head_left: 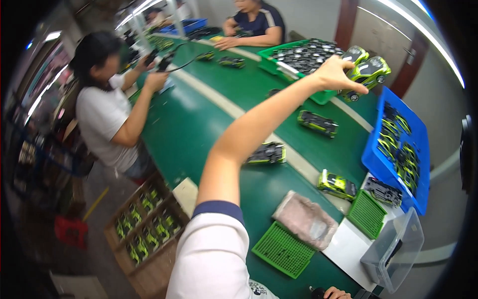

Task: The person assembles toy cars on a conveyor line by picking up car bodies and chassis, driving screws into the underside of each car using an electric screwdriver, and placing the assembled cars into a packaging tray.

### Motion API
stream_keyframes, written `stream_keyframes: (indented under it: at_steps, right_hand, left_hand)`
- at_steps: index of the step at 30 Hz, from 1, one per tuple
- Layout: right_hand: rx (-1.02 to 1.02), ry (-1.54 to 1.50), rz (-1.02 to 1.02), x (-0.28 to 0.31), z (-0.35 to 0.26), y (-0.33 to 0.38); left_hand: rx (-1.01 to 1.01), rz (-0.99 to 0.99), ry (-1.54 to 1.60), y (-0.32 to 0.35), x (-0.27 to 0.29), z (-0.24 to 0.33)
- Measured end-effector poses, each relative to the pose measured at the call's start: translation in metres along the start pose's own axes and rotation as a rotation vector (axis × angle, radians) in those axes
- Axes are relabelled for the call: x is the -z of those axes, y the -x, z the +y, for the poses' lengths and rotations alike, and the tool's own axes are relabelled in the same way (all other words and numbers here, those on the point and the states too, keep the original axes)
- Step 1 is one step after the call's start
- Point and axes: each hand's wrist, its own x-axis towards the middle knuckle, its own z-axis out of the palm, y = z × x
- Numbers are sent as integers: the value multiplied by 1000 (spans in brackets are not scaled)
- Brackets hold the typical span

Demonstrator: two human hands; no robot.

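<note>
My left arm stretches across the bench to the far right. There my left hand [334, 74] curls, thumb and fingers bent round lime-green and black toy cars [374, 70], raised above the table. Part of the cars is hidden by the hand. Beside them is a green crate [321, 97] full of dark car parts [308, 54]. At the bottom edge my right hand [337, 294] shows only its fingers, closed round a black object [317, 292] mostly cut off by the frame. Below my left arm, an overturned toy car [269, 153] lies on the green table [219, 117].
A blue crate [422, 149] of green car shells stands right. Nearer are green baskets [284, 249], a pinkish cloth-like pad [303, 219] and a clear bin [393, 254]. A wooden box [142, 229] of cars stands lower left. One co-worker [107, 109] works left, another [259, 25] beyond.
</note>
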Motion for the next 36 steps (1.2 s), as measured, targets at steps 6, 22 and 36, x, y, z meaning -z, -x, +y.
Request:
stream_keyframes:
  at_steps: [6, 22, 36]
  right_hand:
    - [-32, 2, -113, -1, -7, 1]
    - [-64, -206, -57, -46, 4, -3]
    - [-50, -177, -18, -74, -14, -25]
  left_hand:
    - [80, 308, -393, 203, 156, 71]
    - [1792, 1417, -959, 819, 220, 335]
    - [2396, 1113, -878, 870, 158, 266]
